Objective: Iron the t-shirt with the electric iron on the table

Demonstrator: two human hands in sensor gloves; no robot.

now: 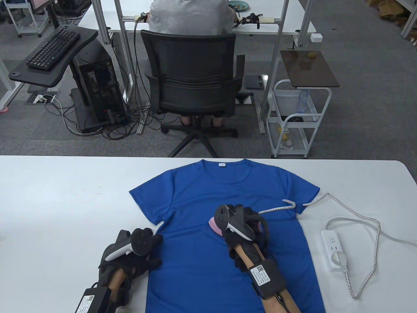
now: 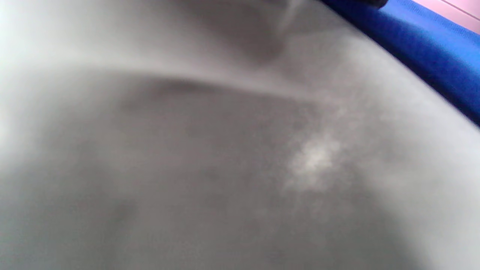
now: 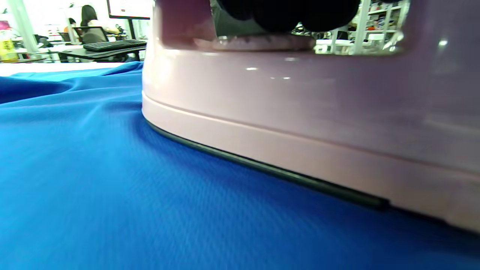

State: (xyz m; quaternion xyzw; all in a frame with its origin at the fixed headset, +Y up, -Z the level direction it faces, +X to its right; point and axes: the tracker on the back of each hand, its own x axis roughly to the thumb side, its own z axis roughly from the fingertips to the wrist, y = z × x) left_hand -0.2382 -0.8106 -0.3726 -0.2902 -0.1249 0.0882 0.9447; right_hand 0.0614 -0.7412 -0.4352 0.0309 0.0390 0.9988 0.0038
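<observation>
A blue t-shirt (image 1: 195,202) lies flat on the white table (image 1: 58,195), collar to the far side. My right hand (image 1: 242,225) grips the handle of a pink electric iron (image 1: 215,226), whose soleplate rests on the shirt's middle. In the right wrist view the iron (image 3: 300,112) sits flat on the blue cloth (image 3: 112,195), with my fingers (image 3: 288,11) wrapped round its handle. My left hand (image 1: 143,243) rests on the table at the shirt's left edge, fingertips touching the cloth. The left wrist view is a blur of table (image 2: 187,150) with a strip of shirt (image 2: 431,56).
The iron's braided cord (image 1: 352,215) runs right across the shirt's sleeve to a white power strip (image 1: 334,249) near the table's right edge. Behind the table stand an office chair (image 1: 192,81) with a seated person and a white cart (image 1: 296,120).
</observation>
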